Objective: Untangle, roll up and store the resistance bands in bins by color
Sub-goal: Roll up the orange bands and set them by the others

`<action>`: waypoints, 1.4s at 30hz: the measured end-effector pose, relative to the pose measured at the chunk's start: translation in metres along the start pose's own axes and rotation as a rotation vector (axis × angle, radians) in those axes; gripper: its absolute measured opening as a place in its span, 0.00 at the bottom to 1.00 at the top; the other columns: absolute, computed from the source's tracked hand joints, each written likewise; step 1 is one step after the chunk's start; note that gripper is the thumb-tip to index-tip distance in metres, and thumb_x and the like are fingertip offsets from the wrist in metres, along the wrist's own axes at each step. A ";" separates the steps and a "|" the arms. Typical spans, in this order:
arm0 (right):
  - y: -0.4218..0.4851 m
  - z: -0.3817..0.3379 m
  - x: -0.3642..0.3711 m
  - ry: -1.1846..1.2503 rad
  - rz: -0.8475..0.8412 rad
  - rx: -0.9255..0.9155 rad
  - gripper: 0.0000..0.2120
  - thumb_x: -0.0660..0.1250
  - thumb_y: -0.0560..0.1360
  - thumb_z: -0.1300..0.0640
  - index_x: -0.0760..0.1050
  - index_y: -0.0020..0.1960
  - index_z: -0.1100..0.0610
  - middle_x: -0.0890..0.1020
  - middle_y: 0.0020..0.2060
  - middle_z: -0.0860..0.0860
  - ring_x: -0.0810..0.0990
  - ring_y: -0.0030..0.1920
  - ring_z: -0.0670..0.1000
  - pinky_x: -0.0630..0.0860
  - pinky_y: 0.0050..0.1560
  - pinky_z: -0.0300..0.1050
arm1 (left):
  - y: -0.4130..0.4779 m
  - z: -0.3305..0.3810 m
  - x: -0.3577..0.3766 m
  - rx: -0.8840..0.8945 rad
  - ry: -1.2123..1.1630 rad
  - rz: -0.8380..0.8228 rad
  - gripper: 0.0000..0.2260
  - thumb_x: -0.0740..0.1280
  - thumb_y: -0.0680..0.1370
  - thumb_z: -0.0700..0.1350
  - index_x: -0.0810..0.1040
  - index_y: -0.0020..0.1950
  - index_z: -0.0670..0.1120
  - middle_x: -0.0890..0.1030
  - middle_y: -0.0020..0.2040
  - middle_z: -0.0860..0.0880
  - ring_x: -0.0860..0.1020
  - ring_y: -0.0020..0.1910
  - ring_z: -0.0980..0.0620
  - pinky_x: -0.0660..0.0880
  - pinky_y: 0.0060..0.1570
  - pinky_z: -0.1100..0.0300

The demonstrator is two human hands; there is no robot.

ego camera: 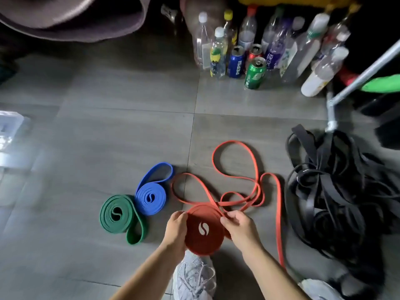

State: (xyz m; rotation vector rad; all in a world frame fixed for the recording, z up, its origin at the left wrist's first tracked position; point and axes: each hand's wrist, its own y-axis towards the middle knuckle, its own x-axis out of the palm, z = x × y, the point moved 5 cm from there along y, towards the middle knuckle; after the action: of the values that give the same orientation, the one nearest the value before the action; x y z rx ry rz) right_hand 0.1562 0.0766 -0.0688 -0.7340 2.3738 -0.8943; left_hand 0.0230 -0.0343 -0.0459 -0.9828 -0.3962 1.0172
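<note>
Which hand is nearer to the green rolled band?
Left. The left hand grips the red roll on the side facing the green band; the right hand grips its far side.

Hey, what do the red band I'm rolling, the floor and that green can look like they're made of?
The red band looks like matte rubber or latex: it coils tight, and its loose end flops in soft loops. The floor seems to be grey tile with a slight sheen and thin grout lines. The green can is probably aluminium, with glossy print and a silver pull-tab top.

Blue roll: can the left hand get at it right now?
Probably yes: the blue roll lies on bare floor just ahead of the left hand, though its grip is on the red roll.
</note>
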 end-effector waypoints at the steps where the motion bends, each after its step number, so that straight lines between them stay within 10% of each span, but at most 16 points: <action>1: 0.012 0.006 0.006 -0.032 -0.029 0.015 0.10 0.71 0.71 0.61 0.74 0.37 0.49 0.81 0.35 0.46 0.79 0.40 0.51 0.76 0.49 0.48 | 0.013 -0.011 0.000 -0.053 -0.025 0.020 0.08 0.55 0.79 0.36 0.73 0.45 0.42 0.75 0.40 0.41 0.75 0.36 0.47 0.72 0.36 0.56; 10: 0.075 0.010 0.041 -0.162 -0.162 -0.085 0.11 0.70 0.72 0.61 0.72 0.40 0.47 0.81 0.43 0.49 0.79 0.45 0.48 0.72 0.50 0.41 | 0.086 -0.033 -0.005 -0.100 -0.070 0.098 0.09 0.55 0.80 0.39 0.74 0.46 0.46 0.75 0.43 0.42 0.74 0.44 0.45 0.72 0.44 0.51; 19: 0.099 0.013 -0.007 0.006 0.097 -0.107 0.07 0.68 0.74 0.64 0.73 0.50 0.57 0.79 0.45 0.55 0.76 0.46 0.51 0.72 0.44 0.32 | 0.099 0.017 0.065 0.188 0.180 -0.112 0.10 0.57 0.79 0.39 0.74 0.42 0.49 0.74 0.39 0.49 0.70 0.40 0.51 0.67 0.40 0.57; 24: 0.114 -0.002 -0.039 0.098 0.227 -0.059 0.07 0.70 0.74 0.59 0.74 0.42 0.48 0.81 0.46 0.56 0.81 0.49 0.60 0.78 0.54 0.59 | 0.093 0.044 0.103 0.252 0.182 -0.206 0.09 0.57 0.79 0.39 0.73 0.42 0.50 0.73 0.38 0.51 0.70 0.39 0.51 0.66 0.34 0.59; 35: 0.088 0.006 0.062 -0.075 -0.140 -0.107 0.04 0.68 0.74 0.63 0.74 0.48 0.58 0.78 0.40 0.50 0.76 0.40 0.47 0.69 0.38 0.27 | 0.106 -0.009 -0.009 0.039 0.045 0.107 0.09 0.57 0.79 0.40 0.74 0.44 0.48 0.75 0.45 0.42 0.73 0.44 0.46 0.73 0.46 0.48; 42: 0.096 0.012 0.067 -0.297 -0.101 -0.188 0.09 0.65 0.76 0.61 0.73 0.55 0.63 0.79 0.51 0.55 0.76 0.53 0.52 0.63 0.47 0.33 | 0.115 -0.030 -0.009 -0.039 -0.003 0.163 0.09 0.58 0.79 0.40 0.77 0.44 0.47 0.77 0.45 0.44 0.75 0.44 0.46 0.76 0.48 0.44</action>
State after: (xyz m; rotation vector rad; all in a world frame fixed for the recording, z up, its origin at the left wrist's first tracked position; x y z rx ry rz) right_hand 0.0852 0.0904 -0.1612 -0.9939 2.1887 -0.5589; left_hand -0.0215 -0.0375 -0.1560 -1.0616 -0.3436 1.1621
